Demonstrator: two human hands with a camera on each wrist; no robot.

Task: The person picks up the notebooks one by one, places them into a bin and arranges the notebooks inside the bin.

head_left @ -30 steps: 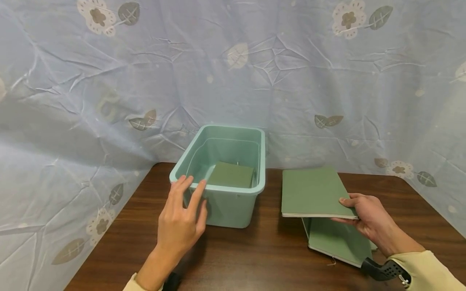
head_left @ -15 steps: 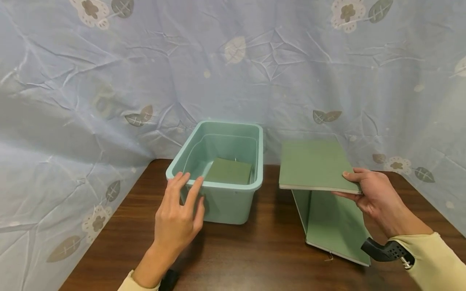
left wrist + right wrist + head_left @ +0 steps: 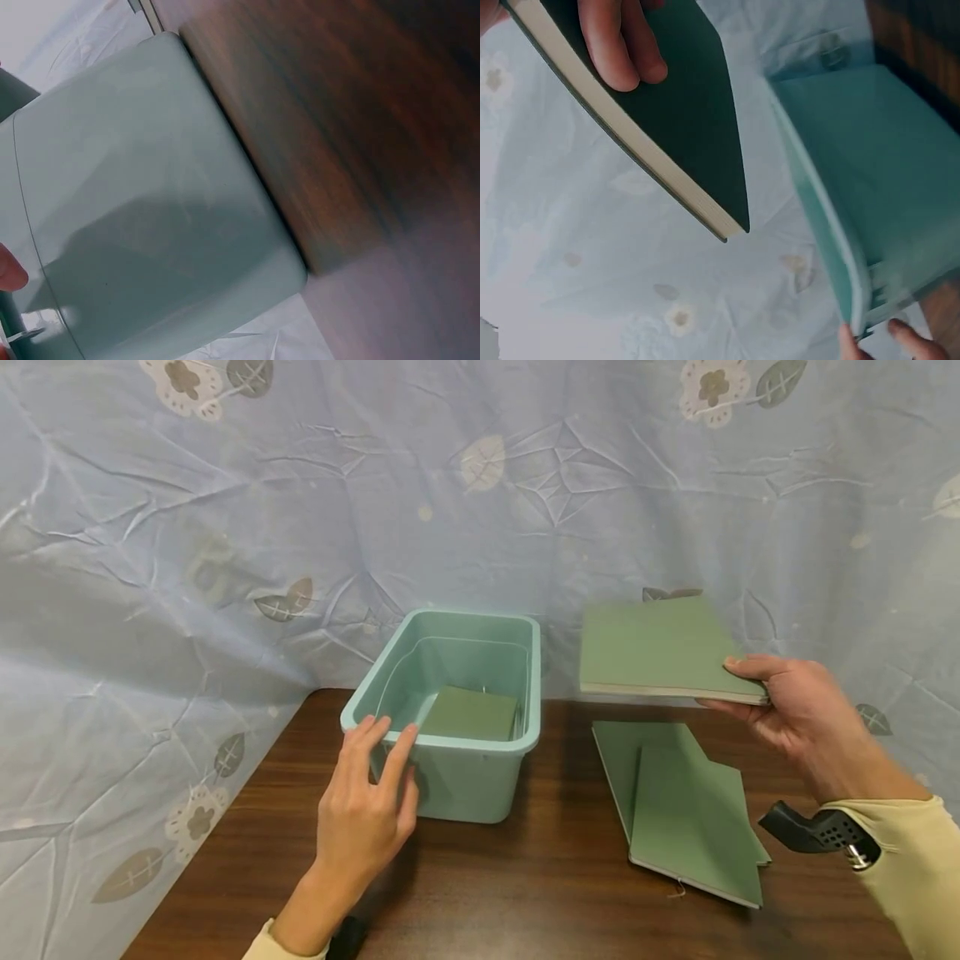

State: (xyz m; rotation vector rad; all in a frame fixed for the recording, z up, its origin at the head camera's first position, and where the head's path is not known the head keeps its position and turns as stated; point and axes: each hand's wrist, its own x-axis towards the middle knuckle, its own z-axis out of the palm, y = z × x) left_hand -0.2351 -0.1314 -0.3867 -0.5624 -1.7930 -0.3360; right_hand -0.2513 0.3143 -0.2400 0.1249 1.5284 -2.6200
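Note:
My right hand grips a green hardcover book at its near right corner, thumb on top and fingers beneath. The book is held nearly level above the table; its cream page edge shows in the right wrist view. Under it, two more green books lie overlapping on the table, a thin cord poking out at the near edge. My left hand rests its relaxed fingertips on the near left rim of a pale green plastic bin, thumb beside the outer wall. Inside the bin lies another green book.
The dark wooden table runs back to a pale floral cloth hanging behind and at both sides. The bin stands left of the loose books, near the back edge.
My right hand has lifted its book up and slightly right, away from the two books below, which now show more fully. My left hand stays at the bin's rim.

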